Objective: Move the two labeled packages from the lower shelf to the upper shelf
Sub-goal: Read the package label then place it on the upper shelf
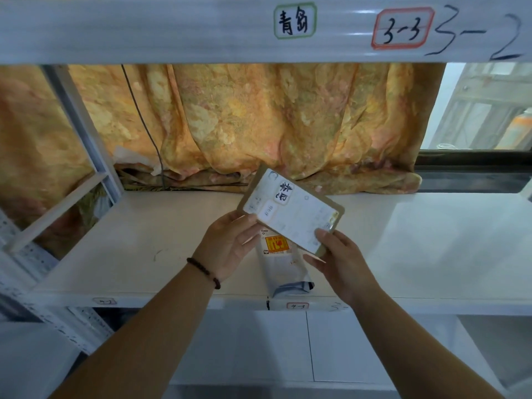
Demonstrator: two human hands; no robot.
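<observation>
A flat tan package with a white printed label (290, 210) is held tilted above the lower shelf (144, 240). My left hand (227, 243) grips its lower left edge and my right hand (339, 257) pinches its lower right corner. Beneath it a second package (283, 269), a grey-white pouch with an orange label, lies flat on the lower shelf near the front edge, partly hidden by the held package. The upper shelf's front beam (172, 30) runs across the top of the view; its surface is hidden.
An orange patterned curtain (259, 119) hangs behind the shelf, with a dark cable (144, 125) in front of it. A metal upright and braces (83, 145) stand at the left. Handwritten tags (403, 28) mark the beams. A window (483, 108) shows at the right.
</observation>
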